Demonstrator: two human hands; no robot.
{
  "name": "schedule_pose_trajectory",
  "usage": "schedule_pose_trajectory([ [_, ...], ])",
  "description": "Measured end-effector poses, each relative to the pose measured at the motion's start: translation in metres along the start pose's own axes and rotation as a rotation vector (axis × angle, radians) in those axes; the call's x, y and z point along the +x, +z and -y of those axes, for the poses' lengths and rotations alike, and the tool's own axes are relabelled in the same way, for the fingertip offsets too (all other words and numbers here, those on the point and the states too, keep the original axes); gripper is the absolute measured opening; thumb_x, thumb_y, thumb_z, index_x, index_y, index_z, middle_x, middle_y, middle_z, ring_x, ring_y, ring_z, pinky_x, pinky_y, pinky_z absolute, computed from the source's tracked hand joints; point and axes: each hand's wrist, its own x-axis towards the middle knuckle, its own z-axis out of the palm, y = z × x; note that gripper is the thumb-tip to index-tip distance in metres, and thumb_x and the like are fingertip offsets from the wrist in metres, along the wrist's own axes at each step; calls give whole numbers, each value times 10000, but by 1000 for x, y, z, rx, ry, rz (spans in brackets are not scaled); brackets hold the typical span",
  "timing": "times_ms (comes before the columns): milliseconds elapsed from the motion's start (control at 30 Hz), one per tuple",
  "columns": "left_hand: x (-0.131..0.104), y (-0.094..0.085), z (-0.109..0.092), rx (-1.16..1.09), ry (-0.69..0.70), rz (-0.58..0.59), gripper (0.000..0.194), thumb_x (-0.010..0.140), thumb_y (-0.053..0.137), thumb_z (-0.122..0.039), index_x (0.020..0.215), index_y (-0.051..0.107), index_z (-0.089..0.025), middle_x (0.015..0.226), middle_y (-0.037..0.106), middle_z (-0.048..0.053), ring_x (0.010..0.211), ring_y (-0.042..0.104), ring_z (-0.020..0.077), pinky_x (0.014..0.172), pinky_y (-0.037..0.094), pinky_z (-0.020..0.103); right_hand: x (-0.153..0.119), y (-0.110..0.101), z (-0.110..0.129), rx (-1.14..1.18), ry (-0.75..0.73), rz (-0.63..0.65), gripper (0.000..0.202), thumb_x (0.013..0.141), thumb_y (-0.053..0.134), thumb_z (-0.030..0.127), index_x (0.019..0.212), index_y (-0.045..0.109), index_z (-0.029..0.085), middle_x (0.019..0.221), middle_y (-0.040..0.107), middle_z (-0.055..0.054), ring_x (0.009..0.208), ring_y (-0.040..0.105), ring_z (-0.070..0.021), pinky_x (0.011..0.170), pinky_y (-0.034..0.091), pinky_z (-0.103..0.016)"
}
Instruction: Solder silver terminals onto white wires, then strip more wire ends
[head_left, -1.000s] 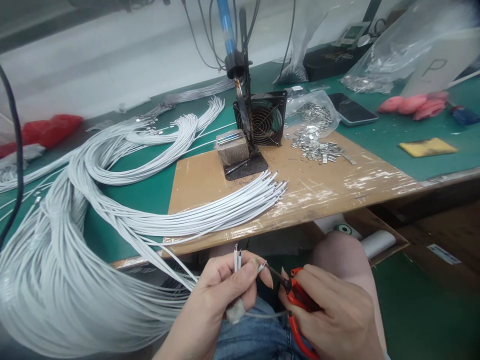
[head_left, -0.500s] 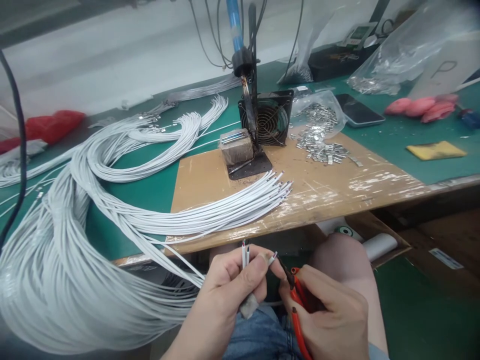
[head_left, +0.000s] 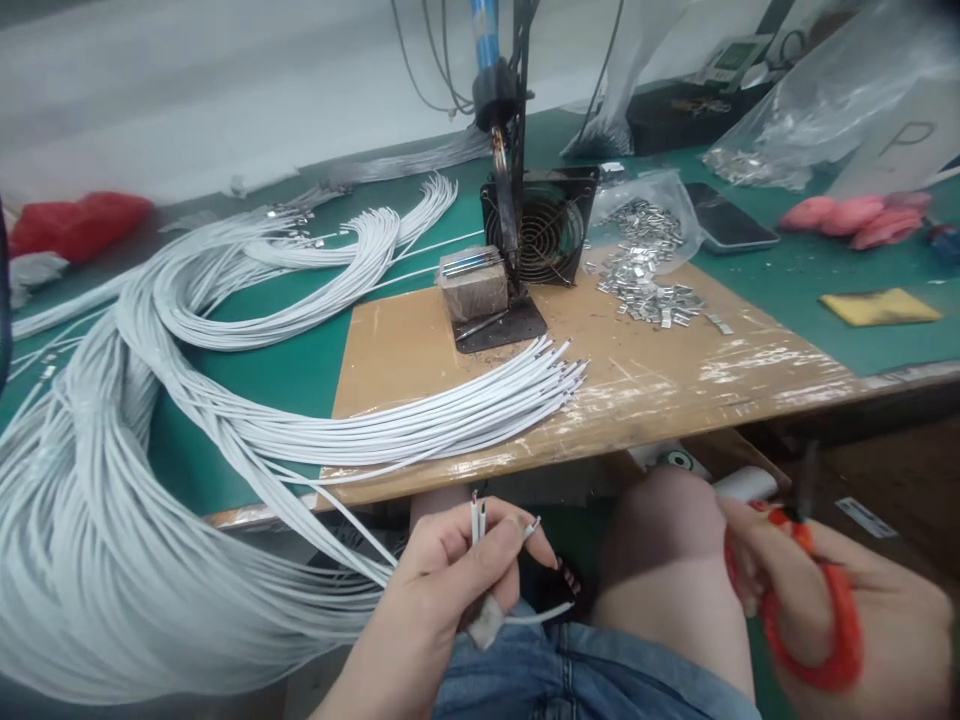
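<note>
My left hand (head_left: pixel 472 570) pinches several white cables (head_left: pixel 478 518) near their ends, over my lap; the short tips point up between thumb and fingers. At the lower right, my right hand (head_left: pixel 817 600) is wrapped round a red-handled cutting tool (head_left: pixel 844 640), blurred by motion and apart from the cables. A large bundle of white cables (head_left: pixel 90 520) hangs over the table's left edge. Another bunch (head_left: pixel 450 410) lies across the brown board, its cut ends toward the right.
A soldering iron (head_left: pixel 499 150) points down beside a small block (head_left: pixel 474 285), before a black fan (head_left: pixel 540 230). Small metal pieces (head_left: pixel 649 270) spill from a plastic bag. A phone (head_left: pixel 727 218), pink objects (head_left: pixel 855 215) and a yellow sponge (head_left: pixel 881 306) lie right.
My right hand has moved away from my left hand to the right with the red-handled tool. My left hand still pinches the cables, and the view has shifted slightly.
</note>
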Motion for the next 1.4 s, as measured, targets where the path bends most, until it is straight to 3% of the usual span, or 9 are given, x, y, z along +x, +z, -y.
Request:
schedule_pose_trajectory([
  [100, 3, 3, -4, -8, 13, 21, 342, 945, 680, -481, 860, 743, -155, 544, 446, -47, 487, 287, 76, 489, 148, 262, -10, 11, -3, -11, 88, 32, 513, 774, 794, 485, 483, 472, 212, 452, 409, 30, 477, 365, -121, 471, 267, -276],
  [300, 5, 4, -6, 1, 9, -16, 308, 953, 682, -444, 864, 732, -153, 541, 480, -48, 469, 292, 64, 480, 133, 252, -16, 22, 2, -45, 6, 135, 501, 773, 760, 474, 474, 453, 213, 459, 383, 32, 482, 352, -120, 495, 271, -291],
  [600, 7, 5, -6, -13, 40, 55, 328, 955, 700, -454, 856, 714, -142, 577, 518, -42, 450, 303, 42, 447, 213, 180, -23, 30, 28, 80, 129, 217, 325, 643, 836, 485, 563, 691, 205, 502, 466, 23, 496, 373, -110, 430, 308, -245],
  [733, 5, 4, -5, -20, 51, 68, 305, 950, 717, -434, 859, 716, -143, 616, 531, -34, 485, 373, 47, 464, 290, 148, -18, 28, 19, 92, 94, 254, 267, 660, 854, 490, 728, 815, 235, 638, 673, -8, 572, 542, -134, 496, 451, -181],
  [833, 5, 4, -5, 7, 61, 78, 312, 948, 719, -438, 862, 719, -139, 618, 535, -30, 499, 409, 57, 475, 345, 144, -18, 27, 17, 127, -13, 359, 227, 710, 850, 461, 749, 833, 238, 720, 749, -32, 559, 610, -143, 482, 487, -162],
  [967, 5, 5, -2, 58, 87, 105, 310, 963, 700, -418, 853, 711, -128, 627, 555, -24, 499, 439, 59, 482, 396, 145, -30, 36, 36, 286, 46, 375, 137, 760, 832, 410, 795, 848, 278, 812, 760, -16, 647, 656, -144, 581, 522, -157],
  [1100, 4, 4, 2, 64, 141, 126, 288, 961, 704, -380, 814, 667, -134, 626, 545, -30, 513, 443, 74, 486, 443, 162, -41, 49, 51, 431, 91, 464, 145, 762, 840, 411, 800, 856, 272, 679, 666, 1, 614, 620, -140, 538, 488, -190],
  [1300, 3, 5, 1, 79, 105, 161, 299, 953, 707, -393, 802, 665, -139, 611, 567, -23, 493, 461, 78, 492, 442, 182, -47, 61, 47, 374, -205, 324, 147, 816, 787, 298, 677, 781, 252, 633, 651, 6, 545, 553, -136, 477, 403, -244],
  [1400, 1, 6, -3, 73, 117, 138, 311, 933, 727, -411, 786, 689, -139, 595, 566, -22, 478, 460, 78, 480, 420, 184, -41, 63, 43, 393, -174, 156, 136, 808, 802, 280, 694, 745, 232, 638, 611, 22, 527, 517, -112, 474, 406, -222],
])
